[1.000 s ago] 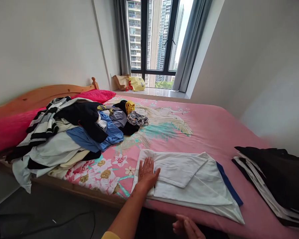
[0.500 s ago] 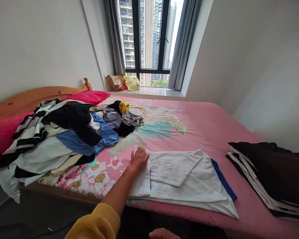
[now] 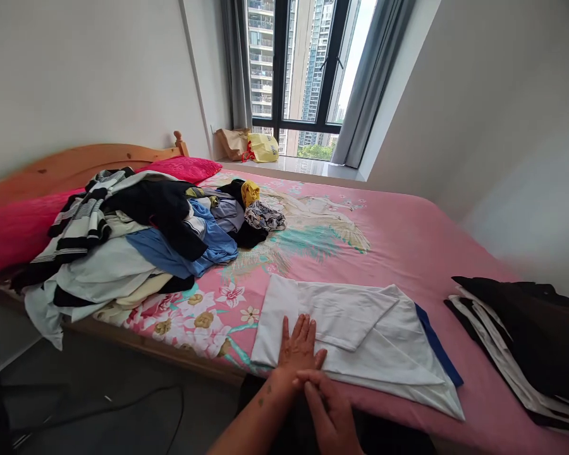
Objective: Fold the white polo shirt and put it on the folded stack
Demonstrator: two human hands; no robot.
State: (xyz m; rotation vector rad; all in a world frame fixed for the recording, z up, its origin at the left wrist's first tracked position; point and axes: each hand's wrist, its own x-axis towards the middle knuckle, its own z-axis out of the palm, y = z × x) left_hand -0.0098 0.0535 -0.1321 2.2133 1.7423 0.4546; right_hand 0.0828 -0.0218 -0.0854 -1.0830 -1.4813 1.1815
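Note:
A white garment (image 3: 360, 344) with a blue edge (image 3: 439, 344) lies folded flat on the near side of the bed. My left hand (image 3: 299, 344) rests palm down on its left part, fingers stretched out. Close against the left wrist, my right hand (image 3: 330, 411) is loosely curved, with a gap between thumb and forefinger and nothing seen in it. Whether the two hands touch is not plain.
A heap of mixed clothes (image 3: 137, 234) covers the bed's left side by the red pillows (image 3: 23, 224). Folded dark and white clothes (image 3: 526, 341) are stacked at the right. Bags (image 3: 263, 146) stand on the windowsill. A cable (image 3: 123, 407) runs along the floor.
My left hand has slid from the garment's far left edge toward me. My right hand has come up from the bottom edge to the left wrist. The garment's left part now lies flatter.

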